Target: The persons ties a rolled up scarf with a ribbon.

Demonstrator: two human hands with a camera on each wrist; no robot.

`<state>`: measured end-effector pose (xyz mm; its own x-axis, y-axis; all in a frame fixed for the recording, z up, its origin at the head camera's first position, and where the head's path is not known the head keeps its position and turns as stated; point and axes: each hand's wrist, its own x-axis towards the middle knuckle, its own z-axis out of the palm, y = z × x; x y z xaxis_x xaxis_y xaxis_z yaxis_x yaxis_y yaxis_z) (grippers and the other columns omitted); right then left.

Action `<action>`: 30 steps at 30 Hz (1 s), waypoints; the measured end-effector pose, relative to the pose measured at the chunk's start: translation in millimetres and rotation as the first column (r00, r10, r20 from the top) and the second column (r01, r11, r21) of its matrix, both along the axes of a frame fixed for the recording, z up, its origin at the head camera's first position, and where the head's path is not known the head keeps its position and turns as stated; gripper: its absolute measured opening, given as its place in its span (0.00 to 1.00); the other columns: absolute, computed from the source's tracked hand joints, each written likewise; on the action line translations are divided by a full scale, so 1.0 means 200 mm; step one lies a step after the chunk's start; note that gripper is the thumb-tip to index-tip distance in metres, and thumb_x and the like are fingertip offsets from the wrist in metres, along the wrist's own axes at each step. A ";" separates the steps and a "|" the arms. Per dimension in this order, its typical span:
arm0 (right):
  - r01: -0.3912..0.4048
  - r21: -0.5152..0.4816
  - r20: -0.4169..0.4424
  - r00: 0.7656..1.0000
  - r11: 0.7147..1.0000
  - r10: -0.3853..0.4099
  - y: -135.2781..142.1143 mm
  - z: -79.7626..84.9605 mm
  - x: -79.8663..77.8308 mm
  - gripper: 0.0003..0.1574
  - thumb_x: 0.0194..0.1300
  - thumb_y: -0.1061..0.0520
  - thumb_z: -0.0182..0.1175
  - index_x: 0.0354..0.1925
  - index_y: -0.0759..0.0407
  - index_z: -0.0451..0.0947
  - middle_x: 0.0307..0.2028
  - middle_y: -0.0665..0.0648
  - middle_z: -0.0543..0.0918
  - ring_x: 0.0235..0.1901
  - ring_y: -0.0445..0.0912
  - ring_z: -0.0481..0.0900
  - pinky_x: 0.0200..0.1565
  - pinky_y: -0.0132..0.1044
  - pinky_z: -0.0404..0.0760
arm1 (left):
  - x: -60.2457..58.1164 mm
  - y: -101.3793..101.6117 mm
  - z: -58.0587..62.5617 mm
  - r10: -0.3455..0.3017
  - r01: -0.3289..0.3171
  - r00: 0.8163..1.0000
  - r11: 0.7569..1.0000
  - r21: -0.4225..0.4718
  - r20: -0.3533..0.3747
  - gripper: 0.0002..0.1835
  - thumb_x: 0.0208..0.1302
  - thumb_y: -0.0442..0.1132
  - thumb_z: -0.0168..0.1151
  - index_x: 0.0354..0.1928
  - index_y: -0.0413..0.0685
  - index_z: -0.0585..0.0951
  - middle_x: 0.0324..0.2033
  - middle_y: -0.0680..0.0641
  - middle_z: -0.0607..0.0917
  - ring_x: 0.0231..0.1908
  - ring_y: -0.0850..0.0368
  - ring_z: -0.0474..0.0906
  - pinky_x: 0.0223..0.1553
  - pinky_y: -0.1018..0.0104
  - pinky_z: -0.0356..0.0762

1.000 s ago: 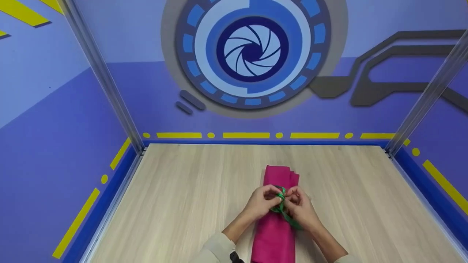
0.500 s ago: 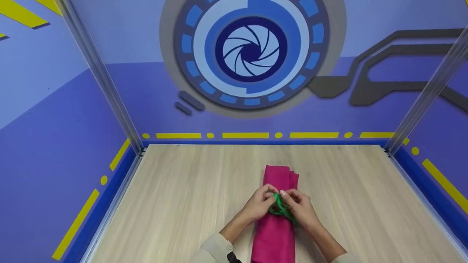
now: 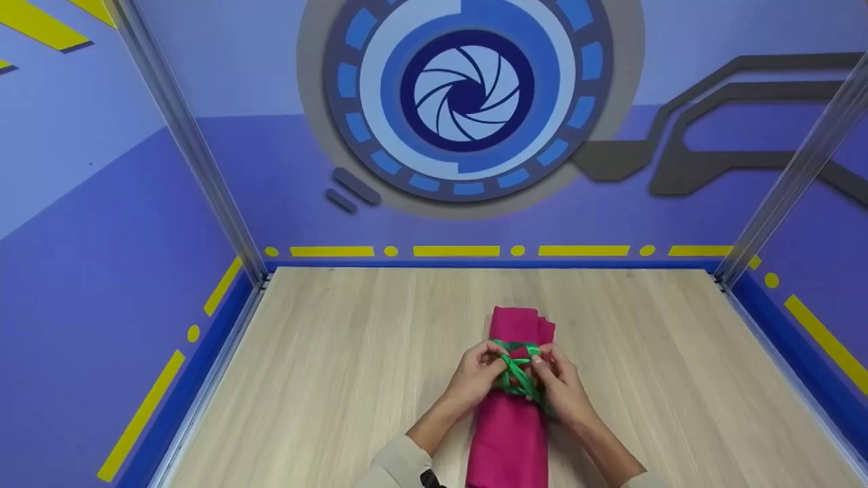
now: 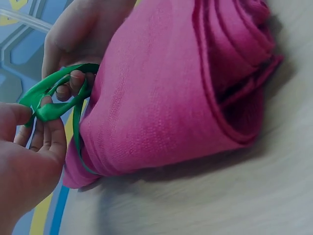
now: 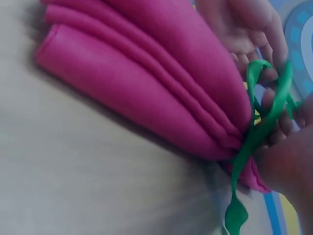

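Note:
A folded, rolled pink cloth (image 3: 508,440) lies lengthwise before me, with a green ribbon (image 3: 519,383) around its middle. My left hand (image 3: 471,376) pinches a strand of that ribbon between thumb and fingers, seen closely in the left wrist view, where the ribbon (image 4: 51,111) forms loops. Opposite it, my right hand (image 3: 564,388) pinches another part of the ribbon at the cloth's right side. A loose ribbon tail (image 5: 236,215) hangs below the right hand in the right wrist view. Fingers partly hide where the strands cross.
The cloth rests on a pale wood-grain table (image 3: 352,352). A blue-purple back wall (image 3: 271,183) with a printed round emblem and side walls enclose it. Metal posts (image 3: 196,142) stand at the back corners.
My fingertips met over the ribbon half a second ago and are now slightly apart. The ribbon's loops have spread, showing pink cloth between them. The cloth stays in place.

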<state>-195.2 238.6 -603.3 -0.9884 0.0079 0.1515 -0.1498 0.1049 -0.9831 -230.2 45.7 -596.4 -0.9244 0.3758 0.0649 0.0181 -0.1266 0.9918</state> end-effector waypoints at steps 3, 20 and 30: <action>-0.066 0.023 -0.017 0.998 0.998 0.066 0.02 0.00 0.01 0.09 0.83 0.58 0.55 0.49 0.65 0.75 0.37 0.61 0.80 0.38 0.46 0.78 0.41 0.34 0.78 | 0.00 -0.01 -0.01 -0.023 0.012 0.994 0.995 0.100 0.109 0.08 0.74 0.31 0.58 0.50 0.35 0.78 0.37 0.51 0.81 0.37 0.60 0.77 0.38 0.67 0.78; -0.107 0.159 0.027 0.994 0.981 0.104 0.01 -0.01 0.02 0.10 0.72 0.58 0.70 0.38 0.62 0.78 0.35 0.57 0.78 0.35 0.45 0.75 0.37 0.32 0.75 | 0.01 -0.01 -0.01 -0.107 0.067 0.979 0.971 0.228 0.171 0.06 0.73 0.29 0.61 0.48 0.37 0.77 0.44 0.45 0.83 0.45 0.56 0.82 0.43 0.65 0.82; -0.126 0.317 0.083 0.991 0.940 0.104 -0.02 0.01 0.02 0.05 0.73 0.60 0.66 0.46 0.58 0.81 0.34 0.54 0.82 0.31 0.44 0.78 0.32 0.32 0.80 | 0.01 -0.04 -0.04 -0.178 0.163 0.982 0.964 0.212 0.058 0.08 0.74 0.29 0.62 0.50 0.35 0.77 0.45 0.46 0.84 0.48 0.55 0.82 0.49 0.64 0.83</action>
